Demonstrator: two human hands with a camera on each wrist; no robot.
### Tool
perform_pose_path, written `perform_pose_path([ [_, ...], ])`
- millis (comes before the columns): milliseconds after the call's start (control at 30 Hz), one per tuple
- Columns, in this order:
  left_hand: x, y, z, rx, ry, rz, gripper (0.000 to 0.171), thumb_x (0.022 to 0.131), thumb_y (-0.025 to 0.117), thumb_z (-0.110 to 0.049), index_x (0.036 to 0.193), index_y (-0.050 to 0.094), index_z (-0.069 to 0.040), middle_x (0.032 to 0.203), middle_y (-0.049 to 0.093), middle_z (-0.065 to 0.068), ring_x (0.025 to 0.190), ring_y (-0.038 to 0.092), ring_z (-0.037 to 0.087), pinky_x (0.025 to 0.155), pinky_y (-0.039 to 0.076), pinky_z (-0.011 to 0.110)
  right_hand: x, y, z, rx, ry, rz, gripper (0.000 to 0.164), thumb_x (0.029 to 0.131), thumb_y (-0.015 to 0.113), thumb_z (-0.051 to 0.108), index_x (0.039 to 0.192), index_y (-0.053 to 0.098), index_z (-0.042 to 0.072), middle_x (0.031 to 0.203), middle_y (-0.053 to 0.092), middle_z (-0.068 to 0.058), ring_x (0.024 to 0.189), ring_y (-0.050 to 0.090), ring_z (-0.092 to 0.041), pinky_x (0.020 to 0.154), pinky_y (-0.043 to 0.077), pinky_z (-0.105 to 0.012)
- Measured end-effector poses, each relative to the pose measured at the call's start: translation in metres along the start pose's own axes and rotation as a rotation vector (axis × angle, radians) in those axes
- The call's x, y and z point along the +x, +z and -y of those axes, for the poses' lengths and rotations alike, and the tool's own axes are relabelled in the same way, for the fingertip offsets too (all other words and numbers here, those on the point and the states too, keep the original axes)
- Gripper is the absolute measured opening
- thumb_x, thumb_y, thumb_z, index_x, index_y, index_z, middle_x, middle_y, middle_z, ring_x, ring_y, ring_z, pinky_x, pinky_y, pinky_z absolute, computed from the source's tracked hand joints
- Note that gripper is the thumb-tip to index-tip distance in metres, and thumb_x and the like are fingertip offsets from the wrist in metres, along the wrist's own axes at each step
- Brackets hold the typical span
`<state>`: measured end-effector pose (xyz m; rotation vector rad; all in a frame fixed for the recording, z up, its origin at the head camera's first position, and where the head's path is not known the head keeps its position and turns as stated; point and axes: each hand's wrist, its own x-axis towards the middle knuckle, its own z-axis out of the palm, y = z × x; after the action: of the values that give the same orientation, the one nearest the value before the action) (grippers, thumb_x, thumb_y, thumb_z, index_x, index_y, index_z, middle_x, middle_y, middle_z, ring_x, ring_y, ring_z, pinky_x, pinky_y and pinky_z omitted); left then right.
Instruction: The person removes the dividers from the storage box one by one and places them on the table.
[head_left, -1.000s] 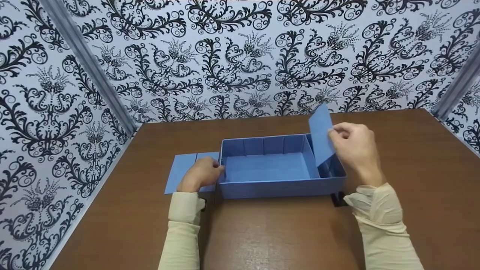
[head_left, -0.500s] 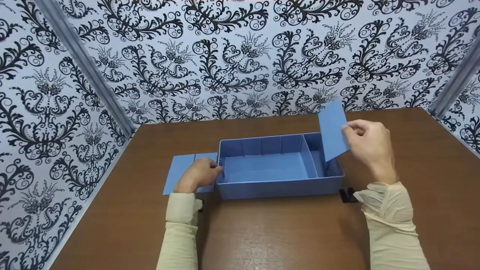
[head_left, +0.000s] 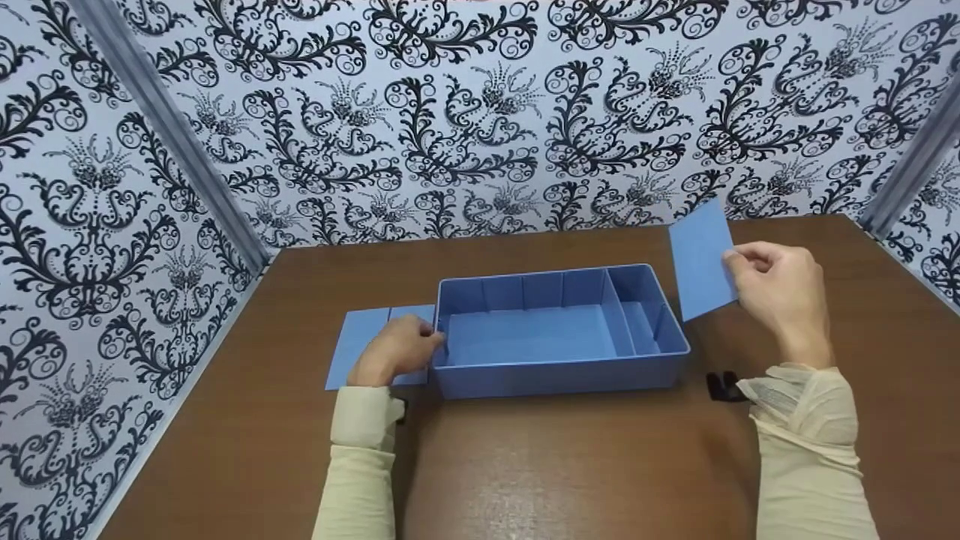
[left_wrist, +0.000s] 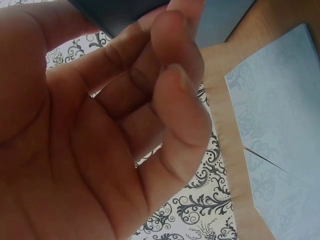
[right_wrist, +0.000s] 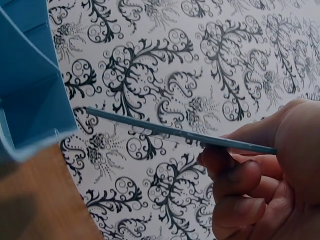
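Observation:
On the table stands a blue box (head_left: 555, 381), its top uncovered, with a divider (head_left: 619, 315) setting off a narrower compartment on the right. My right hand (head_left: 784, 296) pinches a flat blue panel (head_left: 701, 259) by its right edge, held up and tilted to the right of the box. In the right wrist view the panel (right_wrist: 175, 132) appears edge-on between thumb and fingers. My left hand (head_left: 397, 349) grips the left wall of the box, thumb and fingertips at its rim; the left wrist view shows the curled fingers (left_wrist: 175, 100) against the box wall.
Flat blue panels (head_left: 356, 341) lie on the table left of the box, partly under my left hand. A patterned wall (head_left: 480, 112) rises behind the brown table (head_left: 540, 465). A black wrist-camera piece (head_left: 724, 386) shows by the right sleeve.
My right hand has carried the blue panel up out of the box's right compartment and off to the right. The left hand stays at the box's left wall.

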<state>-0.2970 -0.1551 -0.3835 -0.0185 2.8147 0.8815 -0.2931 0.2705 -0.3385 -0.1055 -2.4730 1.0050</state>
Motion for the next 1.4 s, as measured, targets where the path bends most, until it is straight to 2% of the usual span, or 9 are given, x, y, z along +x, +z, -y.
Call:
perform_pose_path([
  [100, 0.001, 0.000, 0.002, 0.008, -0.003, -0.001, 0.036, 0.099, 0.054, -0.022, 0.065, 0.055, -0.010, 0.060, 0.044, -0.001, 0.055, 0.043, 0.014, 0.050, 0.032, 0.028, 0.000, -0.002, -0.003, 0.004, 0.017, 0.008, 0.035, 0.096, 0.057, 0.031, 0.112, 0.074, 0.004, 0.094, 0.074, -0.011, 0.064, 0.050, 0.009, 0.061, 0.040, -0.021],
  [233, 0.001, -0.001, 0.003, 0.006, -0.026, 0.005, 0.032, 0.099, 0.054, -0.024, 0.076, 0.066, -0.004, 0.062, 0.046, 0.000, 0.057, 0.045, 0.015, 0.052, 0.034, 0.028, 0.000, -0.002, -0.005, 0.012, 0.024, 0.025, 0.039, 0.098, 0.056, 0.033, 0.115, 0.072, 0.002, 0.108, 0.071, -0.022, 0.068, 0.048, 0.014, 0.066, 0.041, -0.022],
  [433, 0.001, -0.002, 0.002, 0.019, -0.041, 0.010, 0.031, 0.100, 0.054, -0.026, 0.086, 0.071, -0.004, 0.065, 0.048, 0.001, 0.060, 0.047, 0.016, 0.054, 0.035, 0.029, 0.001, -0.003, -0.015, -0.006, 0.044, 0.050, 0.040, 0.098, 0.055, 0.034, 0.116, 0.071, 0.002, 0.109, 0.070, -0.022, 0.069, 0.048, 0.013, 0.068, 0.041, -0.024],
  [667, 0.000, -0.002, 0.000, 0.009, -0.055, 0.014, 0.029, 0.100, 0.054, -0.026, 0.090, 0.072, -0.005, 0.068, 0.051, 0.003, 0.063, 0.051, 0.017, 0.055, 0.038, 0.029, 0.004, -0.005, -0.031, -0.048, 0.083, 0.134, 0.041, 0.099, 0.053, 0.035, 0.121, 0.069, 0.004, 0.115, 0.069, -0.022, 0.072, 0.047, 0.012, 0.074, 0.041, -0.029],
  [833, 0.000, -0.002, 0.000, 0.006, -0.057, 0.013, 0.028, 0.100, 0.055, -0.025, 0.091, 0.072, -0.005, 0.069, 0.051, 0.003, 0.064, 0.051, 0.017, 0.055, 0.038, 0.029, 0.005, -0.003, -0.040, -0.054, 0.097, 0.168, 0.043, 0.099, 0.052, 0.036, 0.122, 0.068, 0.003, 0.118, 0.067, -0.022, 0.079, 0.049, 0.005, 0.076, 0.041, -0.030],
  [1067, -0.001, -0.002, 0.000, 0.003, -0.019, 0.007, 0.031, 0.100, 0.055, -0.023, 0.083, 0.068, -0.002, 0.064, 0.050, 0.002, 0.058, 0.048, 0.015, 0.053, 0.035, 0.028, 0.005, 0.000, -0.045, -0.071, 0.101, 0.195, 0.042, 0.100, 0.051, 0.035, 0.121, 0.069, 0.004, 0.117, 0.067, -0.021, 0.091, 0.055, -0.020, 0.074, 0.041, -0.032],
  [1267, -0.001, -0.002, 0.000, -0.002, -0.034, 0.008, 0.029, 0.100, 0.055, -0.024, 0.089, 0.071, -0.003, 0.066, 0.051, 0.002, 0.061, 0.049, 0.016, 0.054, 0.036, 0.029, 0.006, 0.001, -0.051, -0.073, 0.109, 0.277, 0.044, 0.100, 0.051, 0.036, 0.122, 0.068, 0.001, 0.115, 0.065, -0.023, 0.081, 0.057, -0.020, 0.069, 0.043, -0.032],
  [1400, -0.002, -0.002, -0.001, -0.011, -0.039, 0.003, 0.029, 0.100, 0.055, -0.024, 0.089, 0.071, -0.003, 0.066, 0.051, 0.002, 0.060, 0.048, 0.015, 0.054, 0.036, 0.029, 0.006, 0.001, -0.056, -0.081, 0.118, 0.337, 0.047, 0.100, 0.050, 0.037, 0.123, 0.066, -0.001, 0.119, 0.063, -0.025, 0.086, 0.056, -0.024, 0.070, 0.042, -0.033],
])
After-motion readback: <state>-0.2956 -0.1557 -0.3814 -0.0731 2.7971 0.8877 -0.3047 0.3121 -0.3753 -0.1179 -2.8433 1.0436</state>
